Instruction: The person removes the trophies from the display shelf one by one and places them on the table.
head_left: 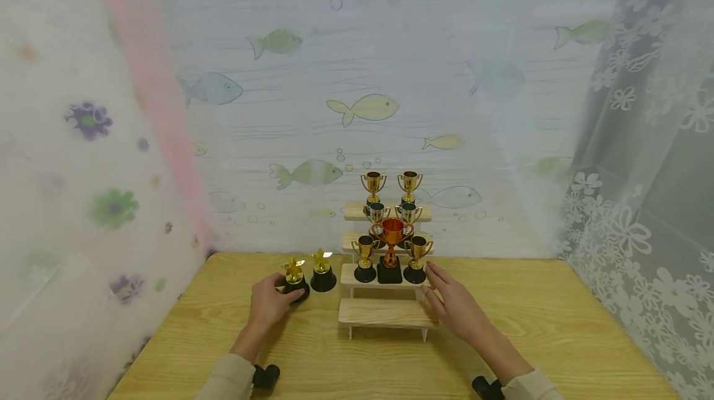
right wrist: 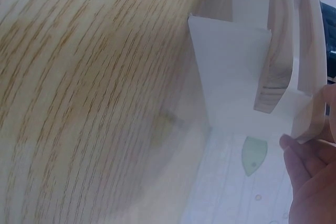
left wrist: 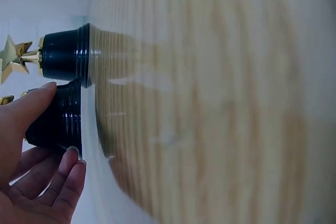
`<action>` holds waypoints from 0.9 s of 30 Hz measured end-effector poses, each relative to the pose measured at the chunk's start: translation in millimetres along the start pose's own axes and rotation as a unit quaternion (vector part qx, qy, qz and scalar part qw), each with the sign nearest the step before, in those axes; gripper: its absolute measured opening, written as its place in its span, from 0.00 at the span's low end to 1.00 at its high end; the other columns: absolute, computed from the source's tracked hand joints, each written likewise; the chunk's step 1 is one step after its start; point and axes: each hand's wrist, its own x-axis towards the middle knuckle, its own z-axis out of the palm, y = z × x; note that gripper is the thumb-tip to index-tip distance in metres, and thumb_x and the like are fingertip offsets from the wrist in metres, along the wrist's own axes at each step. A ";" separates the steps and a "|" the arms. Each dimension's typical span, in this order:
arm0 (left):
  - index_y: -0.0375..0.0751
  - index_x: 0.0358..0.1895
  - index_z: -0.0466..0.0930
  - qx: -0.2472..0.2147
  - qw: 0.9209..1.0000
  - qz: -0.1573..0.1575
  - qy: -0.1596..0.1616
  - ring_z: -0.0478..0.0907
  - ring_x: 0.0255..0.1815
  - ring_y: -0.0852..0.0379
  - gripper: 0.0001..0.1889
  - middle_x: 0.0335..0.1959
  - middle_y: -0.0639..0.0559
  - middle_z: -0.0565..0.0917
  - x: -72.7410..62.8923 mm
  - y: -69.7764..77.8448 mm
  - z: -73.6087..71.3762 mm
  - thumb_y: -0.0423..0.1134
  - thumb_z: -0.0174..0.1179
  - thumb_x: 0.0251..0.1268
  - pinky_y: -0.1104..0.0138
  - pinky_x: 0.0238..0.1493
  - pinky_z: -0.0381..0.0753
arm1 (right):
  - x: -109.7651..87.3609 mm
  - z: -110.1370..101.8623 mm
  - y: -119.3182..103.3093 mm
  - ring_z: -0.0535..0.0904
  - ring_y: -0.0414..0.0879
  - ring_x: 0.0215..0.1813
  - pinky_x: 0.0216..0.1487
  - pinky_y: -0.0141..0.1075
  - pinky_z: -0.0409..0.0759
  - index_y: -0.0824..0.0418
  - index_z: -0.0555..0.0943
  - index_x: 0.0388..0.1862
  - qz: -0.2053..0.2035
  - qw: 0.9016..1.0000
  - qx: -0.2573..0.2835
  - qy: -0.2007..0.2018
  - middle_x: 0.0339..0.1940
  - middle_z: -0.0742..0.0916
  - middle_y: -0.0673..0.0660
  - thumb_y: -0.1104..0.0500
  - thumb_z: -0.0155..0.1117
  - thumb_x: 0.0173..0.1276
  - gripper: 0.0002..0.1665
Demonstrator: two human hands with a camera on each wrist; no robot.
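My left hand (head_left: 268, 305) grips the black base of a gold star trophy (head_left: 294, 271), left of a stepped wooden display stand (head_left: 385, 312). In the left wrist view, thumb and fingers lie on opposite sides of that base, whose lower rim appears slightly off the tabletop. A second star trophy (head_left: 323, 280) stands close beside it. At the stand's right end, my right hand (head_left: 460, 310) holds the end of the second step from the bottom. On that step, a copper-coloured cup trophy (head_left: 392, 235) stands between two gold cup trophies (head_left: 365, 251).
Two silver cup trophies (head_left: 377, 212) and two gold ones (head_left: 409, 183) stand on the upper steps. Wood-grain tabletop (head_left: 535, 307) surrounds the stand. Sheer curtains (head_left: 357, 65) with fish prints hang behind, and others hang at both sides.
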 end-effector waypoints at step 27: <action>0.24 0.51 0.82 0.011 1.000 -0.016 -0.012 0.79 0.55 0.30 0.23 0.49 0.31 0.85 7.7 -1.2 -3.3 0.38 0.76 0.58 0.41 0.56 0.78 | 0.4 0.6 0.0 0.73 0.66 0.71 0.66 0.57 0.73 0.75 0.70 0.72 0.009 1.000 -0.004 -0.006 0.75 0.72 0.69 0.55 0.56 0.82 0.31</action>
